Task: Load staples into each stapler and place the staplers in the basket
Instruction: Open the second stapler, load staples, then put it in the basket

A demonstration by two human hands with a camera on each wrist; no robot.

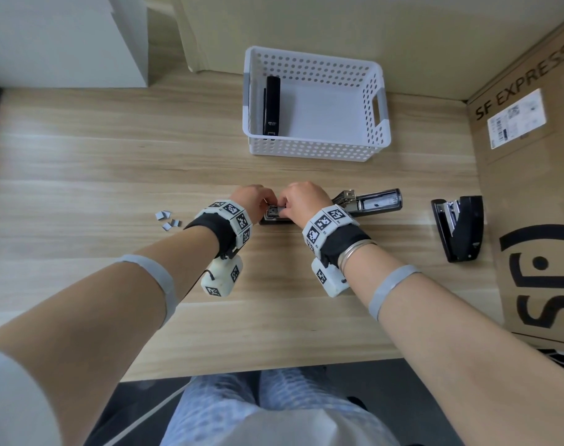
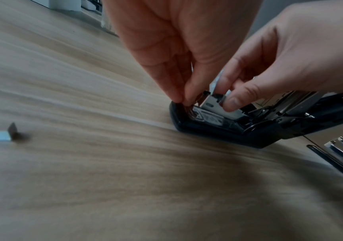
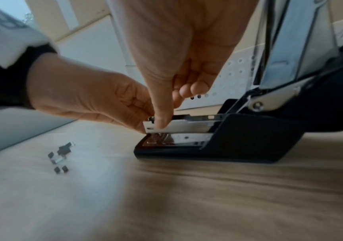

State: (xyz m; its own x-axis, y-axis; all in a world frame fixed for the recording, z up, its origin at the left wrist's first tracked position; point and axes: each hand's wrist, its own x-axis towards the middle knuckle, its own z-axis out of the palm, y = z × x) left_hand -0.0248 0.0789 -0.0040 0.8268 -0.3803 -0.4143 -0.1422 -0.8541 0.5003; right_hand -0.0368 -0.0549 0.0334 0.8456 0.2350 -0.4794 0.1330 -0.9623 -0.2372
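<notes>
Both hands met over the open stapler point(image 1: 364, 204) at mid-tabletop point(image 1: 113, 162). The left hand point(image 1: 250, 197) pinched the front end of its metal staple channel point(image 3: 179, 125); the right hand point(image 1: 301, 201) closed its grip on the same channel, thumb pressing its side. The cardboard box point(image 1: 531, 188) read "SF EXPRESS". One stapler point(image 1: 272, 106) lay in the basket point(image 1: 316, 146).

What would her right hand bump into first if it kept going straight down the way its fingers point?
Almost at once, the open stapler: the right hand points down with its thumb already on the metal staple channel, and the stapler's black base lies just beneath that.
</notes>
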